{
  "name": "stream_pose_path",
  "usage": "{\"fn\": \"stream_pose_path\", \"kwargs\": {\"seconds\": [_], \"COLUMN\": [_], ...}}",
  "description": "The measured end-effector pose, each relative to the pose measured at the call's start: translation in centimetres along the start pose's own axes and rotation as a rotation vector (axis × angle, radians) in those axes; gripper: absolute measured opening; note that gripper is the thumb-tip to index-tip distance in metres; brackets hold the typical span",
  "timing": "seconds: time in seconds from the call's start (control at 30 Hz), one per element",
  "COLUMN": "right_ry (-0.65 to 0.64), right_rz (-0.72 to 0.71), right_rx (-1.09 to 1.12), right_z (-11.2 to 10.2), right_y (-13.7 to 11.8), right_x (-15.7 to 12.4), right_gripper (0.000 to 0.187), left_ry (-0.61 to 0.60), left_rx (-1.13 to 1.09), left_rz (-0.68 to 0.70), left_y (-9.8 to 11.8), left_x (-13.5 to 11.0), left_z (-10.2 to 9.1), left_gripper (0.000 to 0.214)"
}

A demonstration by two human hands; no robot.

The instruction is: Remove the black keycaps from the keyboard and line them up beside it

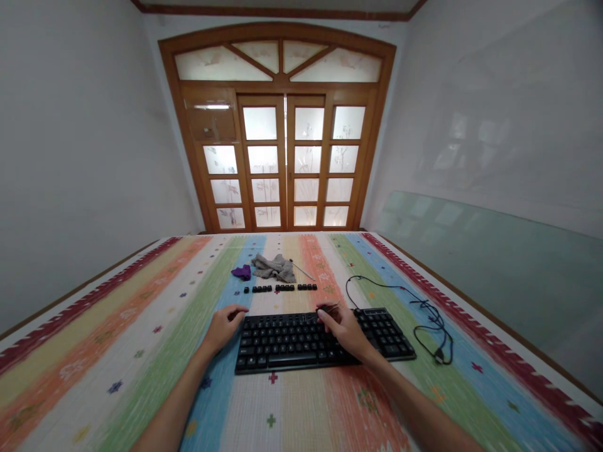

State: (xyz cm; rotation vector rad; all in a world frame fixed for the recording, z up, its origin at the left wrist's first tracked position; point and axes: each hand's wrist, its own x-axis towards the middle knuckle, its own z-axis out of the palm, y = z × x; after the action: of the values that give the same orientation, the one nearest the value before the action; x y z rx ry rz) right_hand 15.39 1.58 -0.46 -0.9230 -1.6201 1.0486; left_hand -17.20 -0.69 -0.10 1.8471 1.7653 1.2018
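A black computer keyboard (292,360) lies on the striped cloth in front of me, its function row exposed in places along the top. My left hand (227,325) is at its upper left corner, thumb and forefinger curled against the edge. Over the upper right part of the keys is my right hand (340,321), closed around a small thin wire-like tool (334,307); its fingers partly hide it. Beyond the keyboard, loose black keycaps (285,288) stand in a row of small groups.
A grey cloth (274,269) and a purple cloth (242,272) lie crumpled past the keycaps, with a thin rod (304,270) beside them. The keyboard's black cable (436,323) loops on the right. The striped cloth (164,376) covers the table; wooden glazed doors (285,163) stand behind.
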Motion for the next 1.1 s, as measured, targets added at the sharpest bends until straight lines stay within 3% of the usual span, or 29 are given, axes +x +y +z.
{"fn": "stream_pose_path", "kwargs": {"seconds": [0.17,0.4,0.6,0.73,0.9,1.1], "right_ry": [-0.130,-0.341,-0.333,-0.293,-0.336,-0.387], "right_rz": [0.030,-0.110,-0.277,-0.284,-0.196,-0.316], "right_rx": [0.106,-0.041,-0.269,-0.291,-0.244,-0.399], "right_z": [3.0,8.1,11.6,12.8,13.5,14.8], "right_y": [-1.2,-3.9,-4.1,-3.8,-3.9,-4.6], "right_x": [-0.2,2.2,4.3,4.9,5.4,5.7], "right_gripper": [0.037,0.029,0.025,0.023,0.019,0.019], "left_ry": [-0.101,-0.218,-0.225,-0.233,-0.244,-0.271], "left_rx": [-0.031,-0.127,-0.160,-0.199,-0.258,-0.344], "left_rz": [-0.030,-0.068,-0.063,-0.067,-0.108,-0.086], "left_y": [-0.3,-0.4,-0.6,-1.0,-1.5,-1.9], "left_x": [0.0,-0.1,-0.1,0.1,0.2,0.3], "left_z": [-0.3,-0.5,-0.5,-0.3,0.1,0.2], "left_gripper": [0.026,0.029,0.027,0.027,0.024,0.018]}}
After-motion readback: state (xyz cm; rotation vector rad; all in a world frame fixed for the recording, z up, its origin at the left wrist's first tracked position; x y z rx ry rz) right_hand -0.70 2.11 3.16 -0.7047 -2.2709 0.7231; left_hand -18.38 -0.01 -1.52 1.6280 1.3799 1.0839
